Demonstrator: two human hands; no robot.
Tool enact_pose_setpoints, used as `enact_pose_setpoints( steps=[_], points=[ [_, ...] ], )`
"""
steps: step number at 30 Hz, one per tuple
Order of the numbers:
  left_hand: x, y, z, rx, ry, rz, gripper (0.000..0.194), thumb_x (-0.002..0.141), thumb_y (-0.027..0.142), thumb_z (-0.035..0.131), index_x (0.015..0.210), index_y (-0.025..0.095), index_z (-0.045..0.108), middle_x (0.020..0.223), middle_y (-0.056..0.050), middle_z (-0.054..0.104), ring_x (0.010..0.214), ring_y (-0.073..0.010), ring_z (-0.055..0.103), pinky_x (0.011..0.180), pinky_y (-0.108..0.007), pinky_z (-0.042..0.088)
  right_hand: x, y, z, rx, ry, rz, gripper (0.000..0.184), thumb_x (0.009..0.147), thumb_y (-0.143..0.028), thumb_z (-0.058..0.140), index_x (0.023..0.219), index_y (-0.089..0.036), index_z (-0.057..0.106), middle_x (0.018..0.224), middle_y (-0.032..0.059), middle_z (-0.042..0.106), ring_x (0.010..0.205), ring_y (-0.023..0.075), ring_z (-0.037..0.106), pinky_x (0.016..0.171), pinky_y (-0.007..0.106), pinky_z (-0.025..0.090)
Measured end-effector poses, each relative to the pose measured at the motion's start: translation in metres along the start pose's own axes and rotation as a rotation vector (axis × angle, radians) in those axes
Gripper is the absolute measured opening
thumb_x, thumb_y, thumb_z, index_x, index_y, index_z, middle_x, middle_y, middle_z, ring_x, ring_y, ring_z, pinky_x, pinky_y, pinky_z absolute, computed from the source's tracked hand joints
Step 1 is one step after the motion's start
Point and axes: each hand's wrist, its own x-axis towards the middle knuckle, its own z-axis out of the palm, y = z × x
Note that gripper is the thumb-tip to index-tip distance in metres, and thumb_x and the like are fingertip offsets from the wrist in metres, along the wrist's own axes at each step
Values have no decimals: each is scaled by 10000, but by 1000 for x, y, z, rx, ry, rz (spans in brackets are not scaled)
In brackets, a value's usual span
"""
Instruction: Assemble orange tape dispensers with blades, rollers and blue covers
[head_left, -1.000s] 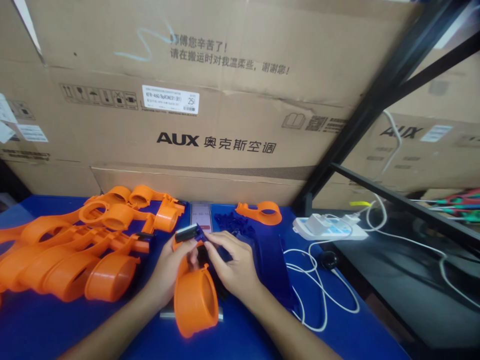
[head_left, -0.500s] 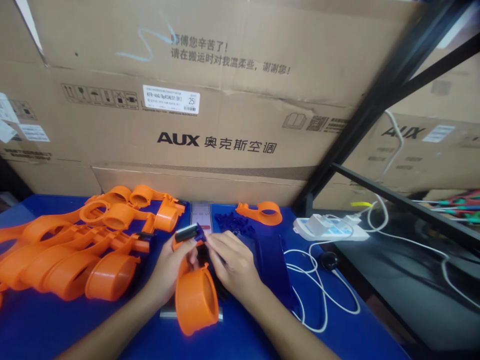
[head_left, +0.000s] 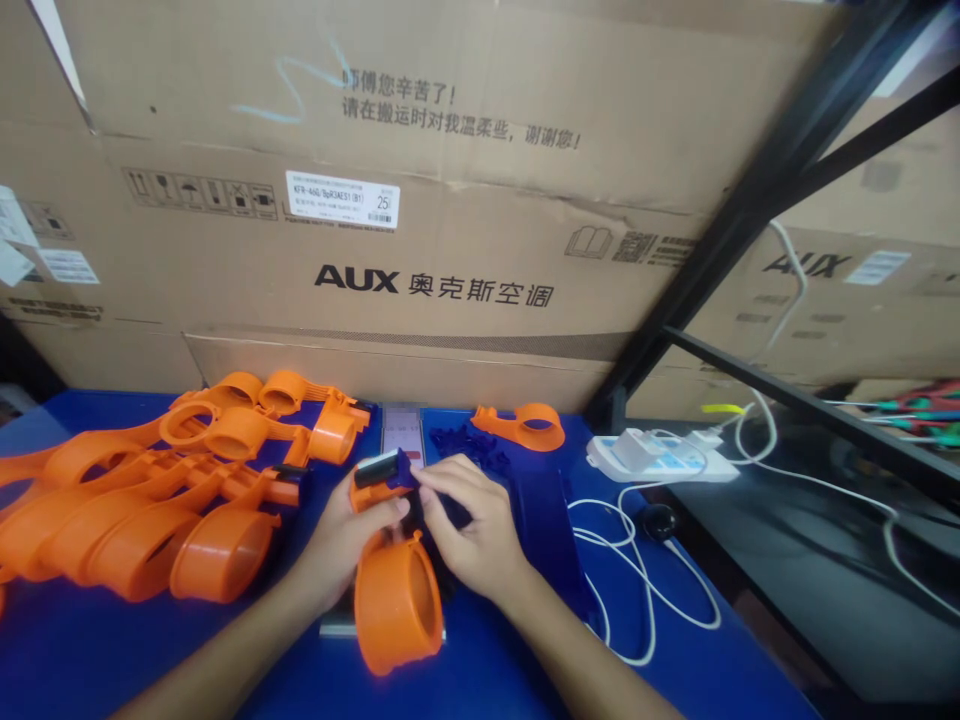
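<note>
I hold an orange plastic tape dispenser (head_left: 396, 600) upright over the blue table (head_left: 90, 650), its round drum toward me. My left hand (head_left: 346, 535) grips its neck, thumb below the black toothed blade (head_left: 375, 467) at its top. My right hand (head_left: 469, 525) pinches a small dark blue part (head_left: 409, 470) against that top end, fingers closed. A heap of small dark blue parts (head_left: 469, 445) lies just beyond my right hand.
Several finished orange dispensers (head_left: 150, 490) are piled at the left. One lone orange dispenser (head_left: 525, 425) lies by the cardboard boxes (head_left: 420, 200). A phone (head_left: 401, 430) lies ahead. A white power strip (head_left: 660, 458) with cables (head_left: 637, 570) sits right, near the black rack (head_left: 787, 170).
The dispenser's top end rose slightly and tilted. My right fingers moved in to press the blue part against it beside the blade. The left thumb shifted up under the blade.
</note>
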Motion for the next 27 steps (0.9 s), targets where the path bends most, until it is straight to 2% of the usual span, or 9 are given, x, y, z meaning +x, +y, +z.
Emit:
enact_pose_setpoints(
  steps=[2,5,7,10,13,15,18,24,27],
  points=[
    [-6,5,4,-16,-71,-48,637,704,194,881,1281,198,611,769,-16,720,581,-137,640,602,-256,529,2,-1,-3,89,9,147,204,990,-258,609,1164,-245,715,960,53,752,887,212,702,825,370,580],
    [-15,10,8,-28,-189,-156,1076,725,207,887,1603,283,269,784,-40,743,561,-161,668,581,-272,540,5,-4,-7,287,-114,329,333,1022,-391,567,1323,-263,631,1020,43,742,923,206,710,827,345,591],
    [-19,10,8,-39,-228,-201,1238,719,235,907,1648,294,92,710,-29,729,531,-180,674,561,-282,548,6,-6,-9,427,-253,409,381,1034,-466,525,1361,-291,612,1101,43,729,982,215,708,821,349,606],
    [-20,10,7,-48,-242,-210,1315,690,297,938,1654,318,42,774,-65,751,574,-239,731,571,-324,583,7,-7,-8,575,-316,454,403,1022,-530,523,1330,-289,622,1169,54,712,1058,236,698,864,382,604],
    [-17,11,8,-55,-209,-152,1133,669,352,948,1602,345,304,1205,-185,719,749,-309,790,680,-408,633,6,-4,-2,604,-221,435,382,982,-531,604,1251,-262,619,1036,50,723,989,220,702,894,373,577],
    [-14,11,8,-45,-200,-111,900,681,385,935,1477,278,528,1333,-210,660,816,-330,793,736,-439,643,4,-2,2,584,-159,443,372,947,-523,663,1197,-255,599,980,40,710,915,200,696,852,342,572],
    [-10,9,7,-13,-181,-111,714,718,403,904,1354,205,648,1226,-203,718,809,-333,790,726,-448,647,3,0,6,574,-123,467,402,910,-527,712,1159,-250,561,957,31,692,843,179,682,776,309,564],
    [-8,6,6,60,-181,-74,601,776,412,844,1288,146,676,965,-163,775,720,-303,775,653,-411,641,2,-1,10,550,-119,460,377,906,-519,722,1069,-239,530,878,3,652,749,146,630,671,262,513],
    [-9,6,7,65,-182,-68,544,791,404,825,1248,144,687,961,-159,775,710,-291,768,648,-402,633,2,-2,9,508,-118,416,334,934,-499,690,1055,-239,518,849,-6,643,724,142,624,660,266,509]
  ],
)
